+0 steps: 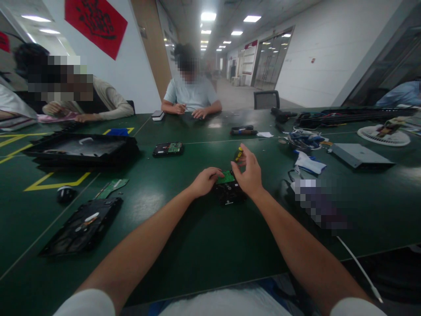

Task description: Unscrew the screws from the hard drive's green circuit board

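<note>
I am seeing the green table [197,245] carrying a black hard drive [229,193], long axis running away from me, my left hand [205,181] pinching its green circuit board [226,177] while my right hand [249,173] is gripping a small screwdriver [238,155] pointing down

Hard drive [229,193] half hidden under both hands, screwdriver [238,155] tip hidden — cable [358,267] cut off below

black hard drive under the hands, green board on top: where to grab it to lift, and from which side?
Probably by the two long side edges of the black hard drive, from above. It lies flat on the green table, so only the thin sides offer a pinch. Keep off the green circuit board on top. The left hand rests at its left, the right hand, holding a small screwdriver, at its right.
</note>
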`<action>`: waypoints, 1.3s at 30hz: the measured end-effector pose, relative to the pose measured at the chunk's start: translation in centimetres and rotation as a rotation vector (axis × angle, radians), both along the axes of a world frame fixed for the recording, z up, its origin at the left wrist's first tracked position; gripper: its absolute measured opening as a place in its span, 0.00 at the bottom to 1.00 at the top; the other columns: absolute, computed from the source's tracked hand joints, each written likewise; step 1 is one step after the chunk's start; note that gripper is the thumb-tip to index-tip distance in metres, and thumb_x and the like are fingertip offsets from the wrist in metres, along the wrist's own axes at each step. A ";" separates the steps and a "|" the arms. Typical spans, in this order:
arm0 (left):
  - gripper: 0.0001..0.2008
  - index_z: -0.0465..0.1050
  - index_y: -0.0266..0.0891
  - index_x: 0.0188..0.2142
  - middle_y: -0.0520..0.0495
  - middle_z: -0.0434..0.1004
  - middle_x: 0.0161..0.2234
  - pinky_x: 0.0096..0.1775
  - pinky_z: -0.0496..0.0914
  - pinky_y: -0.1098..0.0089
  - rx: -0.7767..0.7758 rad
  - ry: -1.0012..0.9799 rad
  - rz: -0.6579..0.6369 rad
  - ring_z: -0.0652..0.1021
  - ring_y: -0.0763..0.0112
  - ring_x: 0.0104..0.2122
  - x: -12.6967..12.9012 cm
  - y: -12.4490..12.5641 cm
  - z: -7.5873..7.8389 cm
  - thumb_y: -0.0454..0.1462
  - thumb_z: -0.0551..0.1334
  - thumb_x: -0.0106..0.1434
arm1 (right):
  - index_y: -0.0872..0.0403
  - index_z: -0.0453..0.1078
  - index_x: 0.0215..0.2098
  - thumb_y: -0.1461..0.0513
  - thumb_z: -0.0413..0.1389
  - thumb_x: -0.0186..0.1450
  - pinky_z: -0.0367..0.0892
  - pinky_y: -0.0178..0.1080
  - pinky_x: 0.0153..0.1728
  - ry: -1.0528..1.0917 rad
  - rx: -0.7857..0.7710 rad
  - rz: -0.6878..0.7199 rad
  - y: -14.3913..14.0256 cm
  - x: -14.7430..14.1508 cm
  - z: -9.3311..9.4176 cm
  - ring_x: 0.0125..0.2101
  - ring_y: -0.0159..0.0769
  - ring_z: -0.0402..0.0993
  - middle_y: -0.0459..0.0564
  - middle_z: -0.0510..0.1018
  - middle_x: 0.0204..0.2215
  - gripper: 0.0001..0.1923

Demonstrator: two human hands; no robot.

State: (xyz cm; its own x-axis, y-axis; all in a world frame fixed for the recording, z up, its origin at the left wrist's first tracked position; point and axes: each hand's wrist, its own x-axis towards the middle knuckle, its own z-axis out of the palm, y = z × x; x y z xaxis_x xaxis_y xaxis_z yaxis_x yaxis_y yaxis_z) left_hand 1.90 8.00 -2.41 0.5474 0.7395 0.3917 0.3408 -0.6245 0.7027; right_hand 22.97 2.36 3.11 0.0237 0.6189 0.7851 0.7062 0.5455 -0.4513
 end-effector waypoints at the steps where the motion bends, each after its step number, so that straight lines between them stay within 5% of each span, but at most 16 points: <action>1: 0.13 0.80 0.42 0.44 0.44 0.78 0.52 0.60 0.68 0.53 0.000 0.000 0.001 0.76 0.62 0.54 0.0 0.0 0.0 0.31 0.56 0.69 | 0.47 0.50 0.71 0.60 0.55 0.69 0.79 0.50 0.45 -0.002 -0.001 0.001 0.0 0.0 0.0 0.42 0.43 0.77 0.58 0.72 0.54 0.34; 39: 0.13 0.80 0.42 0.43 0.44 0.78 0.52 0.60 0.69 0.55 0.002 -0.007 -0.006 0.77 0.63 0.53 0.1 -0.1 0.2 0.32 0.56 0.70 | 0.47 0.53 0.70 0.57 0.55 0.69 0.79 0.48 0.41 0.009 0.014 -0.025 0.0 -0.1 0.1 0.39 0.41 0.75 0.57 0.72 0.51 0.33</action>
State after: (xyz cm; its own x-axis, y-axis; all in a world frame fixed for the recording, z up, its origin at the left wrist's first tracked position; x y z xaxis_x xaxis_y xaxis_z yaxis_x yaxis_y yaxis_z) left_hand 1.95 7.91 -2.24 0.5489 0.7358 0.3967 0.3324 -0.6275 0.7041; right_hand 22.92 2.36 3.22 0.0464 0.6072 0.7932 0.7158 0.5336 -0.4504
